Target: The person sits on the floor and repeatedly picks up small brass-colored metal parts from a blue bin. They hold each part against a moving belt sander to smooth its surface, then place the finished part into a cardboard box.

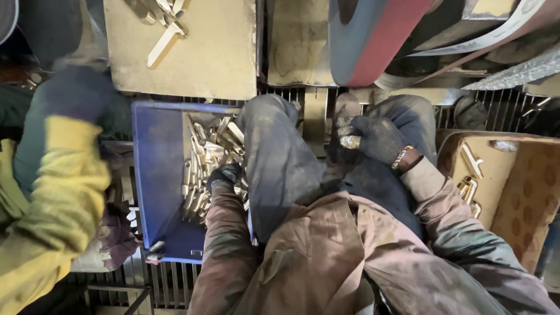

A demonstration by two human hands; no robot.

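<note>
The gloved left hand [224, 175] is reaching into a blue bin [157, 175], fingers curling among a heap of brass parts [204, 157]; whether they are pinching one cannot be told. The gloved right hand [376, 137] is gripping a brass piece [350, 142] at the knee, near the sanding belt [373, 35]. Many parts are waiting in the bin; a few are lying in the cardboard box [525, 198] to the right.

Pretty cramped: the left hand [224, 175] is squeezed between the blue crate [156, 175] wall and the knee [274, 146]. There's open room over the brass parts [204, 157], but a co-worker's yellow sleeve [58, 192] crowds the left side.
</note>
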